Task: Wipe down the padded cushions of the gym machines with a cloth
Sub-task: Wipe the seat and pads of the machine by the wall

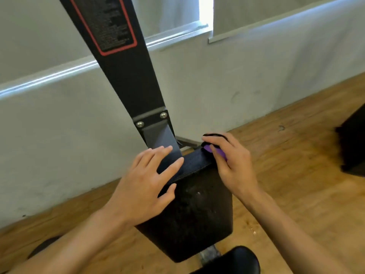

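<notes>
In the lower centre of the frame the black padded cushion (197,214) sits at the foot of a dark slanted post (118,66) that climbs to the upper left, with a wooden floor (286,175) around it. The left hand (146,180) lies flat on the cushion's upper left corner, fingers spread and straight, pressing rather than gripping. The right hand (233,163), at the cushion's upper right corner, has its fingers curled round a small purple cloth (212,150) with a dark part showing above it; the cloth touches the cushion's far edge. The cloth looks light and limp, so it probably wipes best bunched in the palm, as it is held here. The cushion looks firm under a smooth, likely slightly slick cover that gives a little under pressure. Fixed to the frame, it needs no lifting, only a flat bracing hand near an edge.
</notes>
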The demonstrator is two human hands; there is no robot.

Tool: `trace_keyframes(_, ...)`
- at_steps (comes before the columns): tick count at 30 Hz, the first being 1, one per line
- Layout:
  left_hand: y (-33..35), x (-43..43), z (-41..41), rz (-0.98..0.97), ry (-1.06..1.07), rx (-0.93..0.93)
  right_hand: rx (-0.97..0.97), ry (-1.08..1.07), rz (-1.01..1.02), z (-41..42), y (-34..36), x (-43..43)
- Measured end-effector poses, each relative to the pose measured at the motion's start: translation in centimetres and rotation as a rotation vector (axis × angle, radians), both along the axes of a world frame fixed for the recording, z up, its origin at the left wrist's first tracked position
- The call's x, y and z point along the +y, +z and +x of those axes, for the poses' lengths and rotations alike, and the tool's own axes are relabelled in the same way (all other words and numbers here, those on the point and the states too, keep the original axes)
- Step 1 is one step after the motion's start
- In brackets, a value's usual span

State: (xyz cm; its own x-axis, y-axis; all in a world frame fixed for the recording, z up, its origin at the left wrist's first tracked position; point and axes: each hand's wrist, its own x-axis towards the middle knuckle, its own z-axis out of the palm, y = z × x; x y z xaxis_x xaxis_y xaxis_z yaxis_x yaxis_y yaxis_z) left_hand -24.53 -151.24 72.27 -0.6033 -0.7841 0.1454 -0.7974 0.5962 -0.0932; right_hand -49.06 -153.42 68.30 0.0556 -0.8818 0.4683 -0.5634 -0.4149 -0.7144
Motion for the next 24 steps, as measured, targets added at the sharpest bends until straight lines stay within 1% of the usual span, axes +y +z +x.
trace_keyframes(1,-0.3,0.2,0.6,0.007,0.010,0.012,0.110,0.027,-0.004,-0.1,0.3,-0.1)
trace_keyframes(3,-1.1,0.6,1.5,0.043,0.054,0.075,0.275,-0.024,-0.009,0.3,0.7,0.2)
trace_keyframes(5,-1.7,1.0,2.1,0.087,0.070,0.100,0.370,-0.048,-0.016,2.4,1.5,1.1)
trace_keyframes(8,-2.3,1.4,3.0,0.099,0.052,0.117,0.493,0.118,-0.007,7.1,1.6,3.0)
trace_keyframes(10,-2.8,1.7,4.3,0.122,0.045,0.155,0.555,0.181,-0.045,6.8,1.6,3.2)
trace_keyframes(11,-3.0,2.0,5.0,0.135,0.054,0.175,0.576,0.165,-0.068,5.5,1.7,2.7)
trace_keyframes(12,-3.2,2.2,5.6,0.140,0.063,0.191,0.576,0.108,-0.048,3.8,1.9,2.2)
trace_keyframes(14,-3.9,2.5,6.3,0.138,0.083,0.222,0.491,-0.077,0.015,1.4,3.2,1.3)
trace_keyframes(16,-4.2,2.6,6.3,0.132,0.087,0.263,0.424,-0.195,0.040,3.5,3.2,1.5)
trace_keyframes(17,-4.3,2.7,6.2,0.137,0.088,0.281,0.437,-0.178,0.020,6.1,2.8,2.1)
trace_keyframes(18,-4.3,2.7,6.2,0.146,0.091,0.305,0.434,-0.112,-0.006,8.8,2.3,3.0)
trace_keyframes(21,-4.2,2.7,6.7,0.170,0.100,0.384,0.366,0.154,-0.013,13.0,2.0,4.3)
trace_keyframes(22,-4.2,2.8,6.9,0.166,0.111,0.389,0.372,0.192,0.002,13.0,2.0,4.1)
trace_keyframes(24,-4.0,3.0,7.0,0.143,0.124,0.392,0.444,0.163,0.058,11.6,2.1,3.5)
